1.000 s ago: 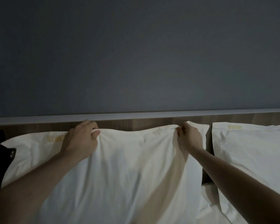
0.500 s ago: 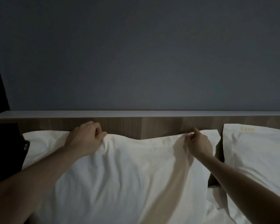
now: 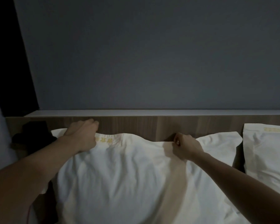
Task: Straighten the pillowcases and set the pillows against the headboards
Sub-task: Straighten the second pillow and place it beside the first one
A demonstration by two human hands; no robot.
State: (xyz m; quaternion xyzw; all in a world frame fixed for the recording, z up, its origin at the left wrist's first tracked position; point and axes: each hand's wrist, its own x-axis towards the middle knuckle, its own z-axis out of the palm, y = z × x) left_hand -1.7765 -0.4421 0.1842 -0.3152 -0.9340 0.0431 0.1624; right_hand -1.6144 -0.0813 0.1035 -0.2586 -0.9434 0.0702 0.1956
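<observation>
Both hands slid left along the pillow's [image 3: 128, 175] top edge. Left hand [image 3: 82, 136] and right hand [image 3: 187, 146] gripped it against the headboard [image 3: 152, 125].

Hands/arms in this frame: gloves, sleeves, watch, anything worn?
Nothing worn that shows. The left hand and right hand are bare: no gloves, and no rings can be made out in the dim light. Both forearms are bare up to the frame edge, with no sleeve, cuff, watch or band in view. A thin reddish line runs by the left forearm at the bottom edge; what it is cannot be told.
</observation>
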